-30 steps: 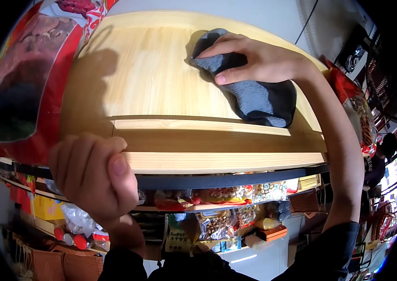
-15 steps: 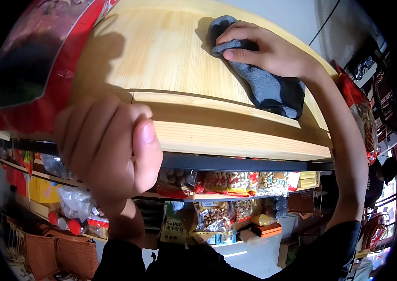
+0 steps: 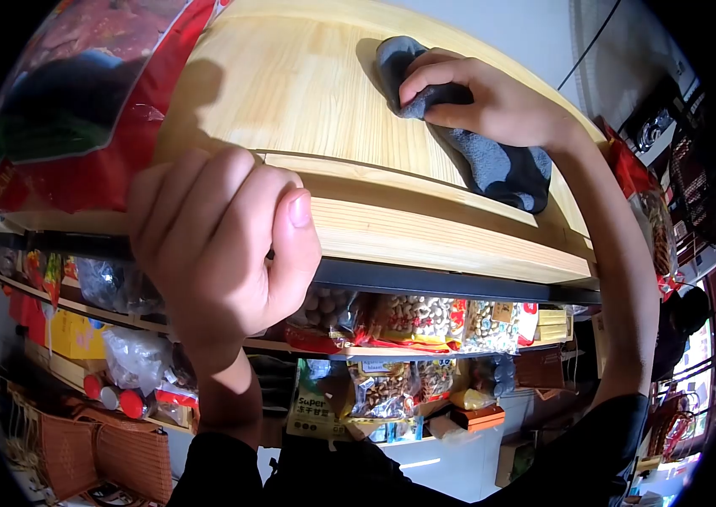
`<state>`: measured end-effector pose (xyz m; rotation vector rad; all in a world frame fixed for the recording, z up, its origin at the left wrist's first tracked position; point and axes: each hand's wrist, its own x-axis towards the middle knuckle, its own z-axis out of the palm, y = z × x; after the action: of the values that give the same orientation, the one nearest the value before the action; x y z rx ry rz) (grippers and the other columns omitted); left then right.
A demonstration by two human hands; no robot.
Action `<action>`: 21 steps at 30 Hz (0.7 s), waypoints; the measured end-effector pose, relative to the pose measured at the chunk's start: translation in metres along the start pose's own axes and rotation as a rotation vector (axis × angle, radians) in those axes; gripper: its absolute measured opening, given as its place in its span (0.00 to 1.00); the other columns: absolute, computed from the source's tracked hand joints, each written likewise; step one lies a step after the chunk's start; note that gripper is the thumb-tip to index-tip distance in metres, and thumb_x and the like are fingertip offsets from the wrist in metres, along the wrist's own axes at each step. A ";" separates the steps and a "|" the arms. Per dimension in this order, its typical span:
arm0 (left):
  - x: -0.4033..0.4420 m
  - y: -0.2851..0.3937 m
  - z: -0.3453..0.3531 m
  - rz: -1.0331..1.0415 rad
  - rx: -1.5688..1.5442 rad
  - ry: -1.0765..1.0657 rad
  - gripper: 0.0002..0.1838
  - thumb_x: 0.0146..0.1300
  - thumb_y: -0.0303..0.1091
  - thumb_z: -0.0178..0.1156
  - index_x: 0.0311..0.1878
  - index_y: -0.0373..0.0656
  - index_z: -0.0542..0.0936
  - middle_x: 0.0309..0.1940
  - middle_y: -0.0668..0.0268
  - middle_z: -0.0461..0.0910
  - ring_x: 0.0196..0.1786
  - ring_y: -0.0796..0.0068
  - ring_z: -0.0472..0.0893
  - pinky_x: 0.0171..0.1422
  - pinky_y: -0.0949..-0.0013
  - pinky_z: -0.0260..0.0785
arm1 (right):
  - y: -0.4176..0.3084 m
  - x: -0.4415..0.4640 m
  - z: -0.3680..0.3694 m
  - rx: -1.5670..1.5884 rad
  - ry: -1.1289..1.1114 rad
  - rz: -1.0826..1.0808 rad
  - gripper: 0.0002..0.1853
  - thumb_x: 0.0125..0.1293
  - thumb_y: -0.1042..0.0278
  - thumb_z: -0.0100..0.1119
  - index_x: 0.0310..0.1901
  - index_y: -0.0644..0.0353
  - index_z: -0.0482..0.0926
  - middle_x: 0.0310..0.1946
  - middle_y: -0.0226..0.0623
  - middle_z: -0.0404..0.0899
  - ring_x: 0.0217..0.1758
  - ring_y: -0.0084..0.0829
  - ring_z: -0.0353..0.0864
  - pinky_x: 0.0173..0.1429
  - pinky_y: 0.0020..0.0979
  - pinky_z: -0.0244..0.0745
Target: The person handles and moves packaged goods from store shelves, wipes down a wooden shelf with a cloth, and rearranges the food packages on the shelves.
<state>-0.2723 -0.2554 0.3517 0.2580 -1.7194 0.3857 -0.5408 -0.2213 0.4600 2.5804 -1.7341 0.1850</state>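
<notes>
My right hand is closed on a grey and black cloth, bunched between thumb and fingers. The cloth lies against the pale wooden shelf, its loose end trailing down over a groove near the front lip. To the left, my left hand forms a fist by the shelf's front edge, thumb pressed along the curled fingers. Its palm side faces away, so whatever it may hold is hidden. Just behind it, a large red plastic bag stands on the shelf's left part.
Lower shelves carry bags of nuts, a green pouch, an orange box and red-lidded jars. A dark metal rail runs under the wooden edge. Another red bag is at the right; brown wicker shows lower left.
My right hand has shifted slightly right and down with the cloth, which is bunched differently. My left fist appears farther right and higher, as the whole view shifts a little.
</notes>
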 end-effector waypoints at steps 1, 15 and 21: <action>0.000 0.000 0.001 -0.001 0.002 0.016 0.05 0.57 0.29 0.58 0.26 0.44 0.75 0.21 0.69 0.73 0.23 0.70 0.71 0.34 0.67 0.58 | 0.003 0.001 0.003 -0.048 0.043 0.005 0.13 0.64 0.75 0.57 0.51 0.60 0.78 0.49 0.39 0.75 0.54 0.36 0.74 0.61 0.31 0.66; 0.000 0.004 -0.004 -0.013 0.014 -0.048 0.12 0.65 0.31 0.51 0.27 0.38 0.76 0.21 0.63 0.72 0.24 0.63 0.71 0.35 0.63 0.58 | -0.001 -0.001 -0.001 -0.059 0.025 0.011 0.14 0.60 0.76 0.61 0.49 0.59 0.80 0.47 0.36 0.77 0.53 0.34 0.74 0.61 0.31 0.66; 0.001 0.005 -0.005 -0.018 0.027 -0.060 0.12 0.65 0.30 0.50 0.26 0.38 0.76 0.20 0.64 0.71 0.24 0.64 0.70 0.36 0.63 0.58 | -0.001 -0.001 -0.002 -0.030 0.032 -0.002 0.12 0.61 0.77 0.59 0.47 0.59 0.81 0.47 0.36 0.77 0.53 0.33 0.75 0.60 0.30 0.67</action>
<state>-0.2698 -0.2490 0.3530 0.3069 -1.7706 0.3914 -0.5401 -0.2195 0.4620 2.5441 -1.7099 0.1967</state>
